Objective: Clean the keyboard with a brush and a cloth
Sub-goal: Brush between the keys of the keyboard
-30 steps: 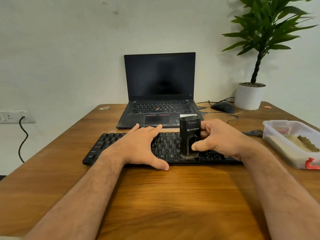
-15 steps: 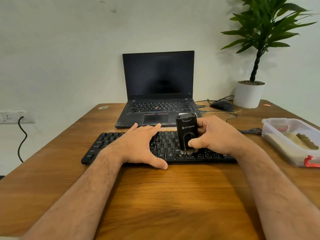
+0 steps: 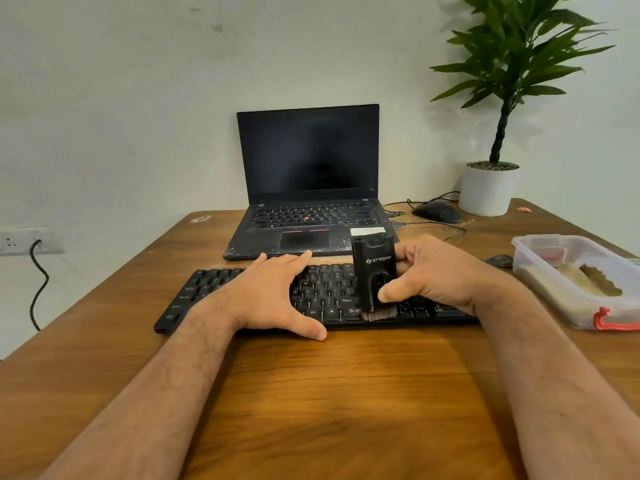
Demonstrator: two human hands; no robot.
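My right hand [image 3: 440, 275] clamped the brush [image 3: 375, 275], bristles down on the keyboard [image 3: 214, 289] at my twelve o'clock; my left hand [image 3: 273, 292] lay flat, bracing it. Pressing too hard risked popping keycaps.

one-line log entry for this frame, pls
step: brushing | right hand: grips brush, bristles on keyboard front row | left hand: flat on keys, steadying | cloth: not in use
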